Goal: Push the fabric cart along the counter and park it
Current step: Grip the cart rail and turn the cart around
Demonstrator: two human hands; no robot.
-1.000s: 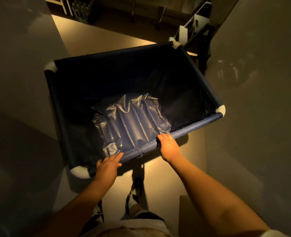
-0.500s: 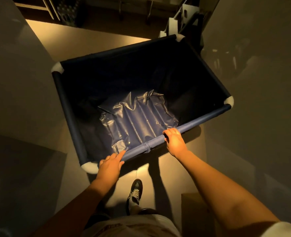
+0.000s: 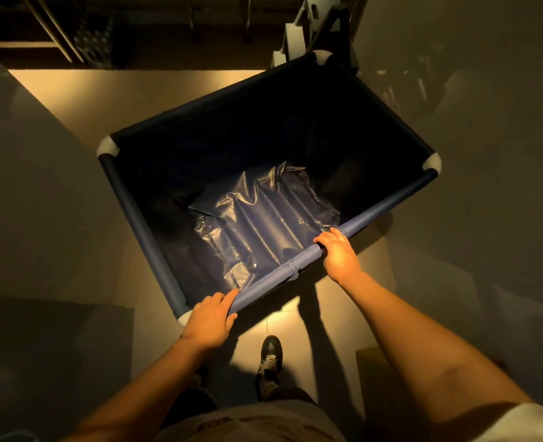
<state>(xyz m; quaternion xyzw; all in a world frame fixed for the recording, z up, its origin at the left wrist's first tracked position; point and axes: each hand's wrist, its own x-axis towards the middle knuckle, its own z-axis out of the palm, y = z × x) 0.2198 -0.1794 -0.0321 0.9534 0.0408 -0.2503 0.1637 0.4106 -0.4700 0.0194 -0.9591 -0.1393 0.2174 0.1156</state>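
Fabric cart (image 3: 142, 218) sits mid-aisle on the lit floor, skewed, far corner pointing to 1 o'clock. Inside, only a crumpled plastic sheet (image 3: 264, 224) on the bottom.

Left hand (image 3: 209, 320) at 6 o'clock rests over the near rail (image 3: 273, 275) by the corner cap, fingers together and curled over the tube. Right hand (image 3: 340, 253) at 4 o'clock wraps the same rail, fingers curled round it.

Progress, judged: push under way, not parked; travel and straightening remain.

Surroundings: grey counter face (image 3: 40, 202) along 9 o'clock, wall at 3 o'clock. White frame structure (image 3: 299, 30) just beyond the far corner at 1 o'clock looks the likeliest snag. One shoe (image 3: 270, 355) close behind the cart.
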